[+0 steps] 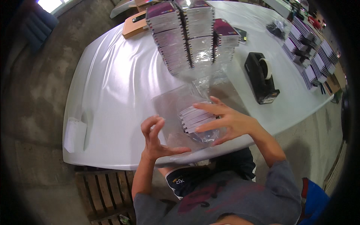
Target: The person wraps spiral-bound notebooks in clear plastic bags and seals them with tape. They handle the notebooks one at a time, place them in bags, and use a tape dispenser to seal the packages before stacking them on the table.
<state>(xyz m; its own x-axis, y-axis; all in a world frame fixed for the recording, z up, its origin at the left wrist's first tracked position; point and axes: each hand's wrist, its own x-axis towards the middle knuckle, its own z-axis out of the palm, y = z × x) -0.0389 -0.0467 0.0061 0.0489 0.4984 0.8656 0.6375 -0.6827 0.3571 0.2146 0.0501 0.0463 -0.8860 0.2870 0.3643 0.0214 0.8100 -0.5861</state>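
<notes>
A clear plastic bag (174,107) lies on the white table (112,97) in front of me, with a small stack of spiral notebooks (195,118) inside it. My right hand (225,122) rests on that stack, fingers spread and pressing on the bag. My left hand (155,138) is at the bag's near left edge, its fingers curled and its thumb on the plastic. A tall pile of wrapped spiral notebooks (189,35) with dark purple covers stands farther back on the table.
A black tape dispenser (261,77) sits to the right. A brown cardboard box (134,24) is behind the pile. More notebooks (311,56) lie in rows at the far right. A wooden pallet (103,191) lies on the concrete floor under the table's near edge.
</notes>
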